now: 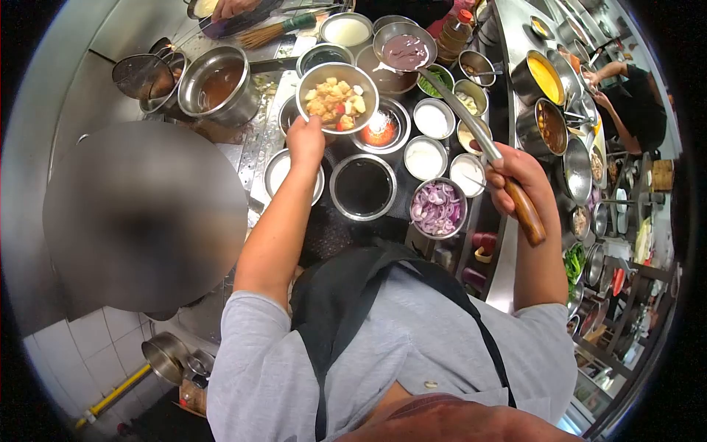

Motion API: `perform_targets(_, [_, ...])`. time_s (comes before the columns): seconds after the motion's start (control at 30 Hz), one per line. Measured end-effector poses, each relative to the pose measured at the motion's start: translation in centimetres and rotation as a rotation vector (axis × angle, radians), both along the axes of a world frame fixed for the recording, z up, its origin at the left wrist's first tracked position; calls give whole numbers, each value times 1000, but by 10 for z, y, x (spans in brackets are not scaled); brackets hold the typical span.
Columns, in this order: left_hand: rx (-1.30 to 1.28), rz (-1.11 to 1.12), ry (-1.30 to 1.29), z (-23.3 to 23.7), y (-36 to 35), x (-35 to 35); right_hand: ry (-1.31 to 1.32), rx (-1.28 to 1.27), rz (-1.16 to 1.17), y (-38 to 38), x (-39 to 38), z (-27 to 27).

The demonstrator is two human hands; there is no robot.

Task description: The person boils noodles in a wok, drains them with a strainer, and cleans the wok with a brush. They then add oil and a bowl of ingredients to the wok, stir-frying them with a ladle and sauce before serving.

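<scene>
My left hand [306,141] grips the rim of a steel bowl [300,99] holding chopped yellowish food with a few red pieces. The bowl is held above the row of containers. In my right hand [521,173] is a ladle [475,125], its wooden handle end passing below the fingers. The ladle's head reaches forward and contains brownish-purple liquid. Beneath the hands stand a bowl of dark liquid [363,186], a container of sliced red onion [437,208] and several containers of white contents. A red item with white powder [378,131] sits in another bowl, partly covered by the held one.
A large round grey wok [143,214], blurred, fills the left side. Behind it are a pot of brown liquid [219,88], a strainer [142,77] and a bamboo brush [269,33]. On the right counter, pots include one of yellow liquid [545,77]. Another person [626,103] works there.
</scene>
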State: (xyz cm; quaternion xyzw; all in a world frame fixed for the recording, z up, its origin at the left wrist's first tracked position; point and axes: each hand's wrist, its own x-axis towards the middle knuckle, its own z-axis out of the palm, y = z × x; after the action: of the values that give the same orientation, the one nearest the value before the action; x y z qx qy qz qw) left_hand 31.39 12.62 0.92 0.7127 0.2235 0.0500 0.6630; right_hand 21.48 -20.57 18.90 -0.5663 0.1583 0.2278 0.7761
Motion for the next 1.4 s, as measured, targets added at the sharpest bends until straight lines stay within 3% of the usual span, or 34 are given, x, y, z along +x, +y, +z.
perform_targets(0.1, [-99,-16,52,2,-1,-4,-32,-52,108,9,-11,31])
perform_targets(0.17, [36,-50,39,-4,-1,3,-33,-125,153,16,-20,48])
perform_targets(0.23, [-153,-1,-18,-22,2,5,14,-80,201,26,-28,63])
perform_targets(0.4, [-344,24,21,-5,37,-25,91,-2,371,62,-36,82])
perform_targets(0.6, [-205,229,-71,45,112,-92,84,-61,565,146,-52,108])
perform_targets(0.63, [-57,234,-17,30,140,-100,76,-105,606,161,-53,106])
perform_targets(0.7, [-7,391,-90,58,168,-139,35,-4,746,189,-51,95])
perform_targets(0.73, [-140,425,-64,54,193,-154,24,5,733,209,-55,92])
perform_targets(0.77, [81,438,-19,73,205,-177,-4,54,760,221,-60,92])
perform_targets(0.83, [304,550,-65,43,258,-206,-7,117,855,261,-59,85])
perform_targets(0.9, [201,629,-97,20,311,-239,9,162,910,297,-63,78])
perform_targets(0.97, [327,705,-6,19,345,-285,-17,149,972,335,-67,71])
perform_targets(1.0, [222,732,43,82,320,-308,-41,153,1009,342,-65,72])
perform_targets(1.03, [364,741,118,86,332,-329,-71,180,1044,360,-63,67])
perform_targets(1.13, [151,863,69,65,374,-398,-65,109,1095,417,-74,55])
perform_targets(1.17, [155,958,-55,46,388,-413,-120,97,1128,433,-75,46])
perform_targets(1.27, [164,1019,-19,31,424,-454,-161,9,1186,479,-73,9])
perform_targets(1.4, [386,1020,267,33,469,-479,-152,-111,1323,535,-82,-35])
